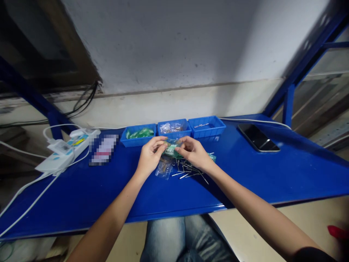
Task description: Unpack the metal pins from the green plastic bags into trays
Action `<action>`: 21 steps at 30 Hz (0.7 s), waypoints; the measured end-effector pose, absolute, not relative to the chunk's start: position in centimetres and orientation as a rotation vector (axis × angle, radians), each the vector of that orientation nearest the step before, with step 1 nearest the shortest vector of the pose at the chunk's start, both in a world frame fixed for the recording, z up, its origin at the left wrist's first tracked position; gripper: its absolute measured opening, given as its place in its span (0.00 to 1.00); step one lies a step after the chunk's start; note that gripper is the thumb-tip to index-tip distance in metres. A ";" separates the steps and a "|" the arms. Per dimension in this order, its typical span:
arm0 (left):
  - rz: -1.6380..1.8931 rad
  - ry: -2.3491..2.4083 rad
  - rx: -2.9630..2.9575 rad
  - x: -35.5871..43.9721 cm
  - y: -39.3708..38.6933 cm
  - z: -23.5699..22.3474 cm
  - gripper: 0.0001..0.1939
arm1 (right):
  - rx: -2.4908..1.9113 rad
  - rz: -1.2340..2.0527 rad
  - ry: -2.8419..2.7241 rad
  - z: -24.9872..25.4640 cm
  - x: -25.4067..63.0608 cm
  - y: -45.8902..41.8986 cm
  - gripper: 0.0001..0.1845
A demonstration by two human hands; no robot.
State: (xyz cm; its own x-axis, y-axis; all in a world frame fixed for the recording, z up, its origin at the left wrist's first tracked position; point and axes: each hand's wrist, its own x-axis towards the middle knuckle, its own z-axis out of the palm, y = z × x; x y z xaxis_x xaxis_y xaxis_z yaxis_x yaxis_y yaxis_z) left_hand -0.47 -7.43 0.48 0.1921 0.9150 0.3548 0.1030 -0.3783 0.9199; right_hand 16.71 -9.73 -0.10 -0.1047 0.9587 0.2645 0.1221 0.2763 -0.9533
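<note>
Between my two hands is a small clear plastic bag point(171, 148) with green on it. My left hand point(151, 153) pinches its left edge with thumb and fingers. The right edge is gripped by my right hand point(195, 151) in the same way. Below them on the blue table lies a loose pile of thin metal rivets point(188, 171). Beside the pile, under my left hand, is a clear bag of brass-coloured pieces point(164, 168). Some green packets point(212, 157) show partly behind my right hand.
Three blue bins stand along the back: one with green packets point(140, 133), one with clear bags point(171, 127), one with a few metal pins point(201, 125). A phone point(258, 138) lies at right. At left are a power strip point(68, 149), white cables and a blurred card point(104, 150).
</note>
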 end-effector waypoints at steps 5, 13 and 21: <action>1.228 0.986 1.663 -0.6 -7.3 0.1 0.09 | -1.174 1.002 -1.445 0.1 16.8 -9.8 0.09; 1.275 0.986 1.840 -0.9 -7.2 0.7 0.05 | -1.102 1.091 -1.333 0.4 16.3 -10.1 0.07; 0.917 0.918 1.218 -0.9 -6.9 0.1 0.17 | -1.078 0.623 -1.677 0.5 17.2 -10.7 0.02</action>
State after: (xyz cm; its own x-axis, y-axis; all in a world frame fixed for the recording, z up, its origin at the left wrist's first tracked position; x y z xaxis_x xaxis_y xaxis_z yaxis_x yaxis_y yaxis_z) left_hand -0.88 -6.94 0.13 0.3581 0.9303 -0.0789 -0.0781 0.1141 0.9904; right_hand 17.16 -10.74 0.48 -0.0963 0.8787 0.4675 0.3606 0.4686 -0.8064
